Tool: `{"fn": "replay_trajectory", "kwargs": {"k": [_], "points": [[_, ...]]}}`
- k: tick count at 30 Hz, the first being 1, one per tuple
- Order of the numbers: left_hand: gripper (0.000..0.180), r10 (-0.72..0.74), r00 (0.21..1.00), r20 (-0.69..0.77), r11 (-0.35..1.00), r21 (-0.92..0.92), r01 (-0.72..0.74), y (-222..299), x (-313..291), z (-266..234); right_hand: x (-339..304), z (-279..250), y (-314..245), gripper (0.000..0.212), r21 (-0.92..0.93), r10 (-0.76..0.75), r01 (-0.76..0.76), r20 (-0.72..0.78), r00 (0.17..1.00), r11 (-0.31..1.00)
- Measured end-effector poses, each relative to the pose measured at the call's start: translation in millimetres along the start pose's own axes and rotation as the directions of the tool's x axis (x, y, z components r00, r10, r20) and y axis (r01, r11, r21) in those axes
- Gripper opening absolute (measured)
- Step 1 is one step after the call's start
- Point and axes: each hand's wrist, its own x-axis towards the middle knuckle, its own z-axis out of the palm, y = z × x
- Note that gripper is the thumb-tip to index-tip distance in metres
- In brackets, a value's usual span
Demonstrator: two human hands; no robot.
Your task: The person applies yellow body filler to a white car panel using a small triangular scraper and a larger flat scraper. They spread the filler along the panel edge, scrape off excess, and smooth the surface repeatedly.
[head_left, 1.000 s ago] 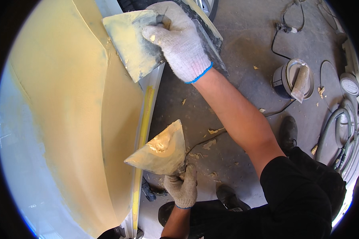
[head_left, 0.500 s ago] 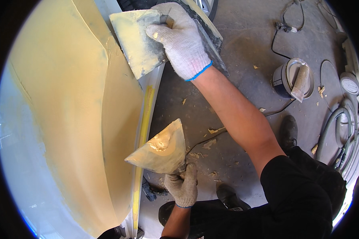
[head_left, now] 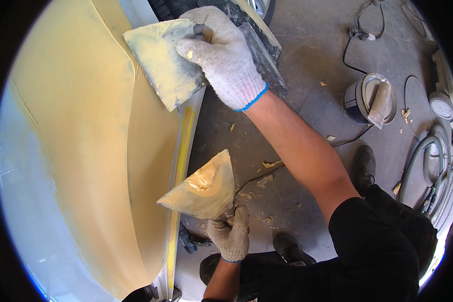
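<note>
My right hand (head_left: 224,53), in a white knitted glove, grips a flat square putty spreader (head_left: 163,60) smeared with dried yellow filler, thumb on its face. The spreader overlaps the upper right part of a car body panel (head_left: 90,126) coated in yellow-beige filler; whether its edge touches the panel I cannot tell. Lower down, my gloved left hand (head_left: 230,236) is closed around the narrow end of a second, fan-shaped spreader (head_left: 201,194). A wet lump of yellow putty (head_left: 203,179) rests on its face. This spreader stays to the right of the panel's edge.
Yellow masking tape (head_left: 182,146) runs along the panel's right edge. A tin (head_left: 355,103) with a scraper (head_left: 380,102) lying on its lid stands on the grey floor. Around it are dried putty scraps, a black cable (head_left: 345,54) and grey hoses (head_left: 415,166) at right.
My right hand and its spreader have shifted a little left and down, further over the panel. The left hand with its putty-laden spreader has stayed practically still.
</note>
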Motion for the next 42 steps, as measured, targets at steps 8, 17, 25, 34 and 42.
{"fn": "replay_trajectory", "kwargs": {"k": [8, 17, 25, 34, 42], "points": [[0.020, 0.007, 1.000, 0.002, 1.000, 0.000, -0.007, -0.3, -0.2, -1.3, 0.0, 2.0, -0.2, 0.029, -0.084, 0.008, -0.007, 0.009, 1.000, 0.996], [0.018, 0.006, 1.000, 0.004, 1.000, 0.016, -0.006, -0.5, -0.2, -2.3, 15.0, -13.6, 22.7, 0.031, -0.142, -0.106, 0.093, -0.085, 0.991, 0.985], [0.022, 0.011, 1.000, 0.000, 0.999, 0.032, -0.011, -2.2, -1.3, -3.8, -3.3, -22.0, 6.7, 0.032, -0.051, 0.015, -0.017, -0.038, 0.999, 0.999], [0.025, -0.011, 1.000, 0.002, 1.000, 0.017, 0.011, -2.7, -2.5, -4.3, -9.9, -22.2, 9.6, 0.032, 0.033, 0.061, -0.062, 0.027, 0.998, 0.998], [0.025, -0.008, 1.000, -0.013, 1.000, 0.029, 0.008, -1.7, -2.4, -3.8, -15.6, -23.1, 8.8, 0.031, 0.120, 0.087, -0.093, 0.050, 0.995, 0.988]]}}
